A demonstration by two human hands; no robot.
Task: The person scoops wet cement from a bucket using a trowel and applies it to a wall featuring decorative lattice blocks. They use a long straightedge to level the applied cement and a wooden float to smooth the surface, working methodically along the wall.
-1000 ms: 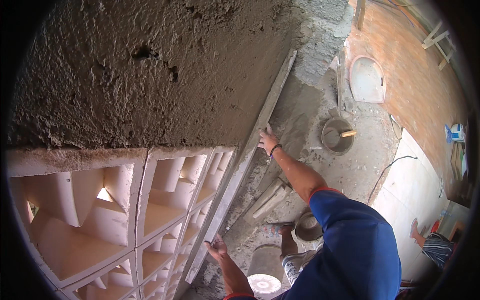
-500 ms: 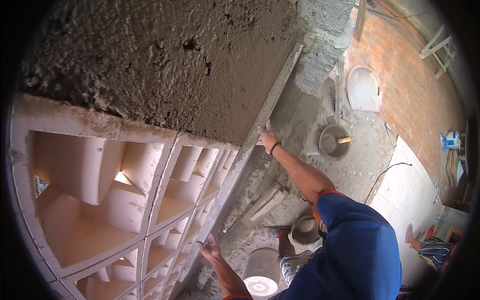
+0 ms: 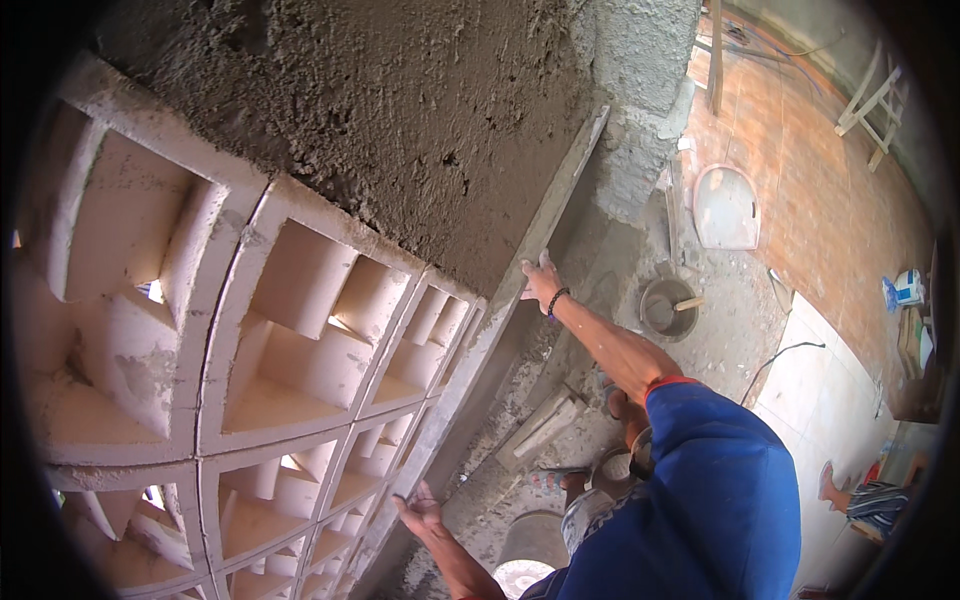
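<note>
A long, narrow grey straightedge lies slantwise along the edge of the wet grey plaster and the pale ventilation blocks. My right hand, with a dark beaded bracelet at its wrist, grips it around the middle, below the plaster's lower corner. Further down, my left hand holds the same bar beside the blocks, its fingers partly hidden behind the edge. The plaster is rough on the left and smoother near the bar. Both hands have pale, dusty fingertips.
A bucket with a wooden-handled tool stands on the rough floor. Another bucket and a large pail are near my legs. Wood pieces lie by the wall. Another person's leg shows at right.
My view has shifted, showing more of the blocks. Both hands stay on the straightedge, and it keeps about the same slant. One of my feet has come into sight below my right arm.
</note>
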